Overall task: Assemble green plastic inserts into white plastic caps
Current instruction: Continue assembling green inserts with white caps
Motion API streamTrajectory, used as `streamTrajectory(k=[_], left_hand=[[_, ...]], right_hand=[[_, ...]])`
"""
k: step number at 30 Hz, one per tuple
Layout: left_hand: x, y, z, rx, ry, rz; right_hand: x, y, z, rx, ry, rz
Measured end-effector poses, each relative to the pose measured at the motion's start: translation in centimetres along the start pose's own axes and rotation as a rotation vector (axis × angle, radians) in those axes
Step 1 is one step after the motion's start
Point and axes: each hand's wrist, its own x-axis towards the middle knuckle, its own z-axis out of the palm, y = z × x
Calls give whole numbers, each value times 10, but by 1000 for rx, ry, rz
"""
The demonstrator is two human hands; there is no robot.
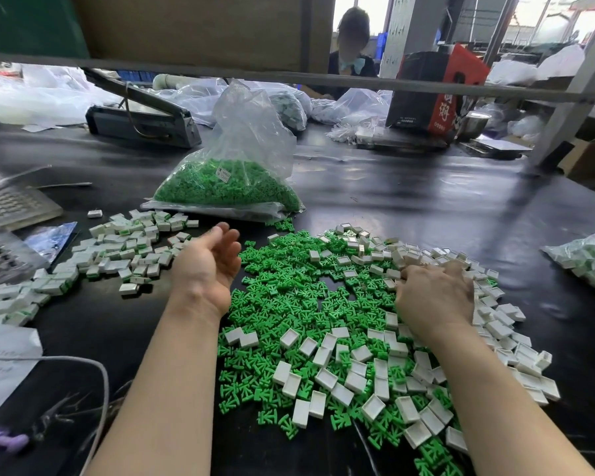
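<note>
- The left hand point(205, 266) is held relaxed and empty, palm up, beside the inserts point(289, 304).
- The right hand point(433, 297) is pressed fingers-down into the caps point(358, 372); whether anything is grasped cannot be told.
- Finished pieces point(117, 255) are heaped toward the table's point(426, 201) left edge.
- Loose parts could be scattered by a hasty sweep.

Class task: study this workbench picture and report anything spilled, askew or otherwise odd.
A few green inserts lie loose on the black table at the corner of the clear bag of inserts, apparently spilled from it. Otherwise the mixed pile of inserts and white caps looks like deliberate working stock.
</note>
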Motion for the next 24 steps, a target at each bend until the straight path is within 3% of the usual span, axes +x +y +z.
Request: streamTrajectory(k=[9,11,16,21,24], left_hand=[[-18,-23,24,568,-228,84],[-19,-28,26,648,-300,93],[-24,-43,34,725,-499,87],[-29,-49,40,650,-532,203],[-27,-46,38,577,-524,184]], right_hand=[[0,-3,2,80,135,-85],[-2,-5,-3,206,162,-110],[-11,-24,-23,1072,-42,-254],[-20,-41,-25,1284,-93,-350],[-18,-39,-22,1233,-96,-337]])
